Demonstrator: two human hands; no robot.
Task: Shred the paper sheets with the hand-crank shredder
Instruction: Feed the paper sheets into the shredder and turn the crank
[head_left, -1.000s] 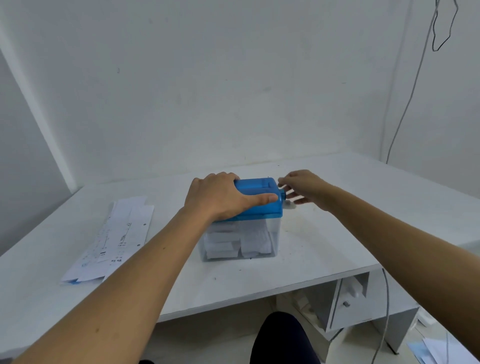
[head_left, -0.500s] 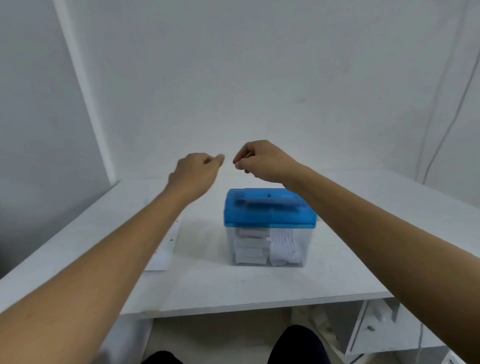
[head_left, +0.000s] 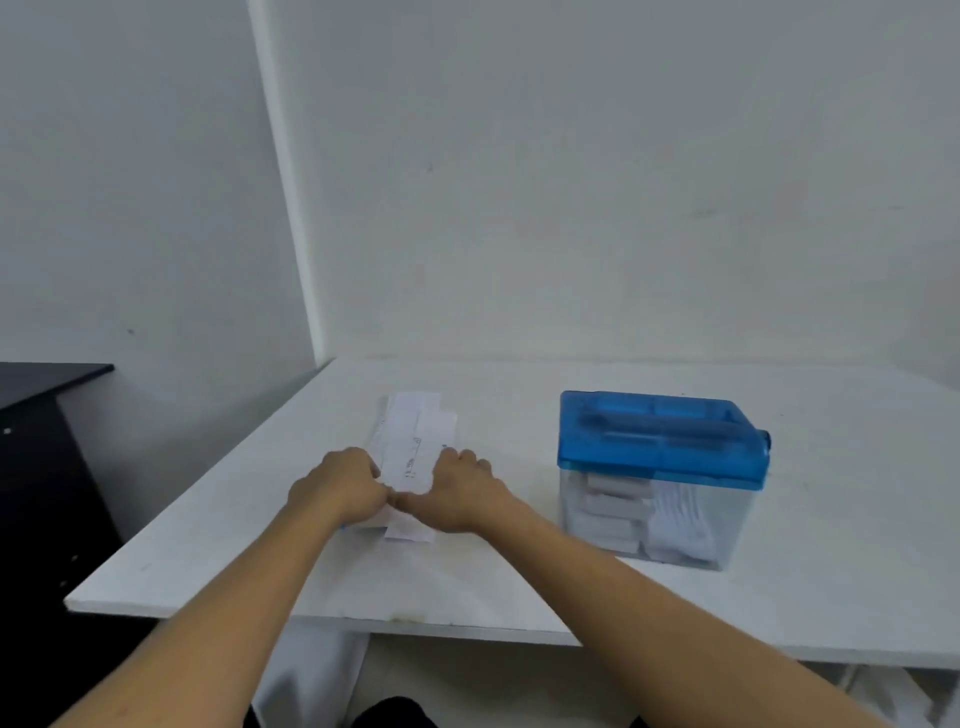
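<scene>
The hand-crank shredder (head_left: 660, 447) has a blue lid on a clear bin holding white paper scraps; it stands on the white table (head_left: 519, 582) at the right, with nobody touching it. A small stack of white paper sheets (head_left: 413, 441) with faint print lies to its left. My left hand (head_left: 340, 486) rests on the stack's near left side, and my right hand (head_left: 457, 491) on its near right side. Both have fingers curled onto the top sheet, whose near part is raised between them. The sheets' near end is partly hidden under my hands.
A dark cabinet (head_left: 36, 441) stands at the far left, beside the table's left edge. White walls meet in a corner behind the table. The table's front edge (head_left: 363, 621) runs just below my forearms.
My hands left the shredder, rose above it, then swung left and came down on the paper stack. The view turned left, so the shredder now sits at the right.
</scene>
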